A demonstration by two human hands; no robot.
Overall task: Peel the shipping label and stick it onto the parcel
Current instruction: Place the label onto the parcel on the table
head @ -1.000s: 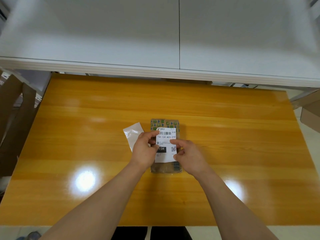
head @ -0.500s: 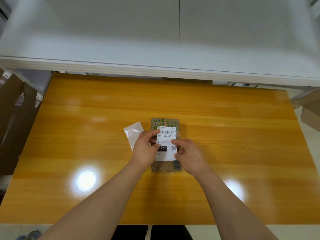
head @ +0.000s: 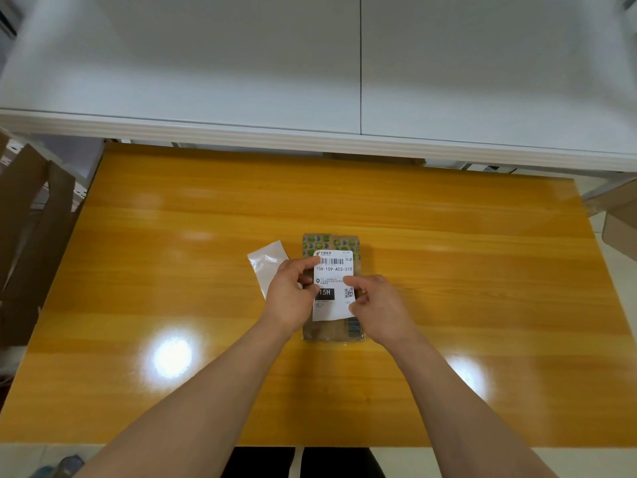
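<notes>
A brown parcel [head: 330, 331] with green printed tape at its far end lies flat in the middle of the orange wooden table [head: 448, 270]. The white shipping label [head: 333, 270], printed with a barcode and "15H-159-A03-210", lies over the parcel's top. My left hand [head: 291, 294] pinches the label's left edge. My right hand [head: 377, 307] has its fingertips on the label's right side near the QR code. The label's lower end reaches just short of the parcel's near end.
A glossy white backing sheet [head: 267, 263] lies on the table just left of my left hand. A white cabinet edge [head: 310, 136] overhangs the table's far side. Cardboard pieces [head: 24, 229] stand off the left edge, another box [head: 620, 225] off the right.
The label has shifted slightly toward the parcel's far end and settled lower onto it. Both hands stayed at its edges.
</notes>
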